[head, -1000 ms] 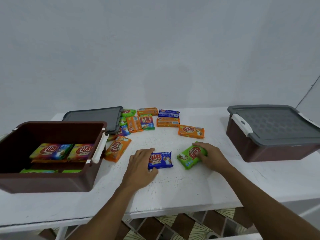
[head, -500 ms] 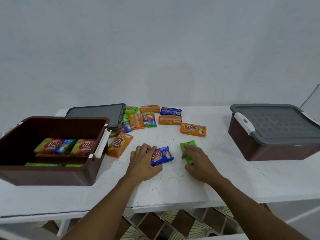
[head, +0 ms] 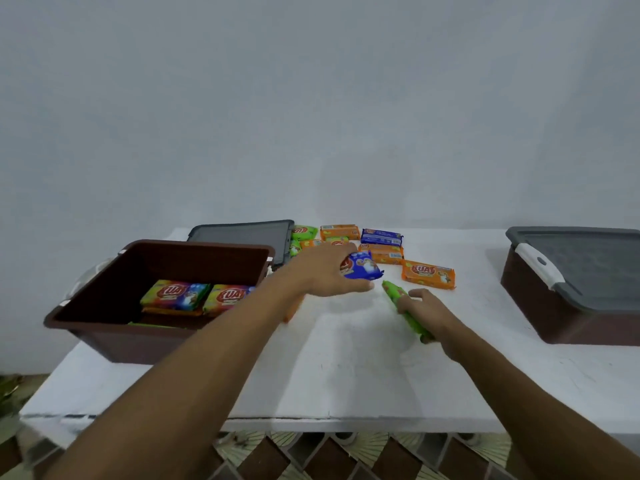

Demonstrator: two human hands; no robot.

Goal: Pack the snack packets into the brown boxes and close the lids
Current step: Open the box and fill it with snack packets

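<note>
left hand [head: 322,271]: aloft, gripping | right hand [head: 429,313]: lower, gripping

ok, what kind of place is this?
Likely a home room set up for packing, not a lab: worn white table against a bare wall, patterned floor tiles below.

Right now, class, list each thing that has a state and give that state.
Left brown box: open, packets inside.
Grey lid: off, flat behind it.
Right brown box: closed.
Blue packet: lifted, gripped by left hand.
Green packet: tilted on edge, gripped by right hand.
</note>
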